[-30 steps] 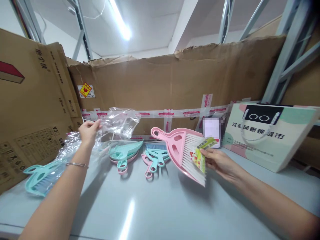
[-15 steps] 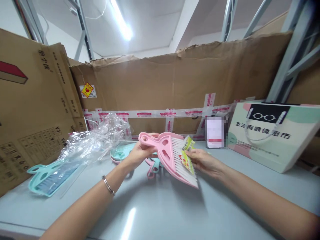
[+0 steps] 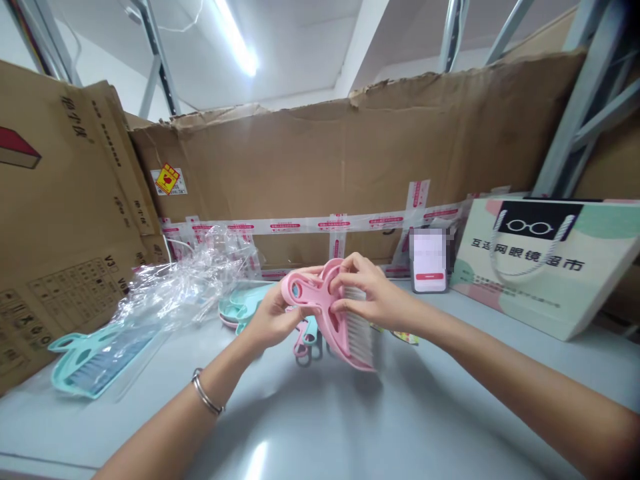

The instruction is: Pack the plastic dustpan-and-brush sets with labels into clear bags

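Observation:
A pink hand brush [image 3: 323, 297] with pale bristles lies nested in a pink dustpan [image 3: 362, 366], lifted over the table. My left hand [image 3: 280, 310] is closed round the handle end, where a round hanging hole shows. With thumb and fingers, my right hand [image 3: 373, 293] grips the brush body over its cut-out holes. Part of the bristles is hidden behind those fingers. A yellow-green card label [image 3: 405, 337] rests on the table just beyond my right hand. Further back, turquoise dustpans [image 3: 260, 300] and pink and turquoise handles [image 3: 301, 340] are partly covered by my left hand.
On the left sit a turquoise dustpan and brush set [image 3: 95, 367] and crumpled clear plastic [image 3: 195, 273]. Cardboard boxes [image 3: 300, 167] wall the back and left. A phone [image 3: 429, 277] leans at the back, and a paper bag [image 3: 540, 267] stands at the right.
My right hand has let go of the card label, which now lies on the table, and has moved left onto the pink brush. The brush and dustpan have turned slightly.

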`<move>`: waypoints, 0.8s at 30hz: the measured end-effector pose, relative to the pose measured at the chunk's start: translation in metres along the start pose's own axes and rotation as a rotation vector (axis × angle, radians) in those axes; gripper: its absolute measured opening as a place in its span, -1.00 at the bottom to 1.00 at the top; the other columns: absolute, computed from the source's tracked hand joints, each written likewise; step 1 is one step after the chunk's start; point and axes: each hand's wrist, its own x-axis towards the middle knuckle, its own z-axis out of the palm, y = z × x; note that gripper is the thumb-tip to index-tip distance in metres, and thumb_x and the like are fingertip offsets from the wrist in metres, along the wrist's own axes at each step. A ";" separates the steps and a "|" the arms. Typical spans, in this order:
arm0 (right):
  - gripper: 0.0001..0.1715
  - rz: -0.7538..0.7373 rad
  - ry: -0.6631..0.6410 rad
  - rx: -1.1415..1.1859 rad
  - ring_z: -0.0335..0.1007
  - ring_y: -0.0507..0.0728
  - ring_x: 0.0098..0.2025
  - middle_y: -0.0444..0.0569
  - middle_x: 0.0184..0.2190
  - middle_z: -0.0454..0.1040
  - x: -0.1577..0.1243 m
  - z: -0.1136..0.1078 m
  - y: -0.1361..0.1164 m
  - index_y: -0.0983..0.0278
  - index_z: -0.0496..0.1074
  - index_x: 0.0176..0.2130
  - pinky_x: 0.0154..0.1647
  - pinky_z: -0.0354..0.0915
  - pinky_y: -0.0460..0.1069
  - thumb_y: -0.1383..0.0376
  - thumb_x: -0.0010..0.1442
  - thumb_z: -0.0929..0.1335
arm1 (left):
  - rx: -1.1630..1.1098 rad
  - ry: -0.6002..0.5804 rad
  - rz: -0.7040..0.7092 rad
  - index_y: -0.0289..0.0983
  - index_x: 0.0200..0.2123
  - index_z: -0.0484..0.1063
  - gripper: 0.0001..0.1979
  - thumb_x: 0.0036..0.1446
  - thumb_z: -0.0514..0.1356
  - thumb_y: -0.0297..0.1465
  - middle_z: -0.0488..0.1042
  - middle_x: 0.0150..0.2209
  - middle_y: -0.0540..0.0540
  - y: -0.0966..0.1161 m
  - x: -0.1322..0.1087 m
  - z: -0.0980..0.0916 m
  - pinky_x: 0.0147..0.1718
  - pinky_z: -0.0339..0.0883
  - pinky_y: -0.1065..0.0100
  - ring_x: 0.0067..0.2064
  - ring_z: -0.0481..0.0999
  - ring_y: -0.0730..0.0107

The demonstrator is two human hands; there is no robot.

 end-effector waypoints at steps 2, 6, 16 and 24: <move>-0.93 0.019 0.022 0.009 0.16 0.13 -0.13 -0.06 -0.28 0.17 0.003 -0.002 -0.007 0.24 0.37 -0.43 -0.02 0.14 0.16 0.30 0.01 0.37 | 0.036 0.017 0.049 -0.23 -0.14 0.41 -0.73 0.03 0.21 -0.43 0.42 -0.05 -0.17 0.002 -0.002 -0.002 -0.02 0.26 0.22 0.04 0.33 0.16; -0.94 0.043 0.113 0.092 0.17 0.11 -0.17 -0.07 -0.30 0.14 -0.004 -0.002 -0.017 0.24 0.33 -0.43 -0.08 0.19 0.09 0.33 0.02 0.35 | 0.011 0.068 0.048 -0.21 -0.12 0.38 -0.72 0.04 0.20 -0.38 0.42 -0.08 -0.17 0.006 -0.007 -0.005 -0.05 0.26 0.21 0.00 0.36 0.17; -0.93 0.167 0.150 0.227 0.20 0.11 -0.21 -0.08 -0.33 0.17 -0.013 0.018 -0.022 0.23 0.32 -0.47 -0.14 0.20 0.06 0.29 0.01 0.33 | -0.126 0.044 -0.032 -0.26 -0.20 0.40 -0.72 0.00 0.22 -0.27 0.40 -0.07 -0.20 0.010 -0.011 -0.002 -0.05 0.25 0.22 -0.01 0.36 0.16; -0.91 0.146 0.205 0.213 0.20 0.14 -0.19 -0.07 -0.34 0.20 -0.018 0.025 -0.019 0.23 0.31 -0.48 -0.09 0.18 0.11 0.28 0.00 0.33 | -0.144 0.069 -0.097 -0.24 -0.24 0.43 -0.74 -0.04 0.26 -0.29 0.42 -0.15 -0.17 -0.001 -0.015 -0.010 -0.13 0.30 0.24 -0.11 0.41 0.22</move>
